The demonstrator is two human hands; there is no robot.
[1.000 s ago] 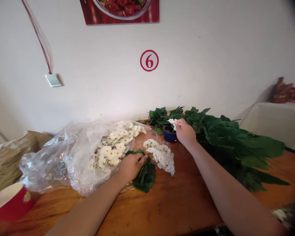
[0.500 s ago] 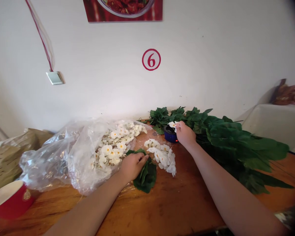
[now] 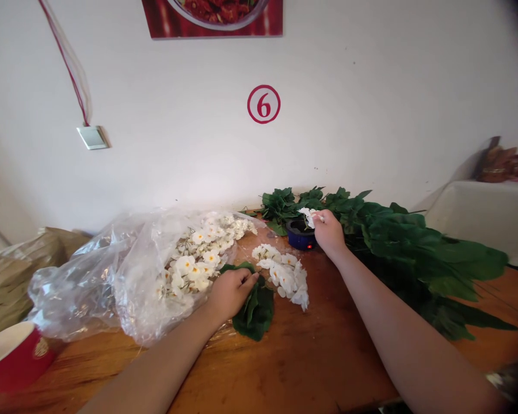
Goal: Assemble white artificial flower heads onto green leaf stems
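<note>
White blossom (image 3: 309, 217) is being pinched by the right hand (image 3: 329, 233) above a small blue container (image 3: 297, 237).
The left hand (image 3: 233, 293) is pressing, apparently fingers together, on green leaves (image 3: 257, 313).

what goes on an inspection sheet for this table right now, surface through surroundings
surface: wooden table, glossy orange-brown
job's things: right hand pinches a white flower over a blue pot; left hand rests on a leaf sprig, beside loose flowers; more flowers lie in a plastic bag; leaf pile behind
clutter: red cup, brown sack, both far left
grips: both bare
cables: red and white wire down the wall into a switch plate
surroundings: white wall, red 6 sign, food poster
</note>
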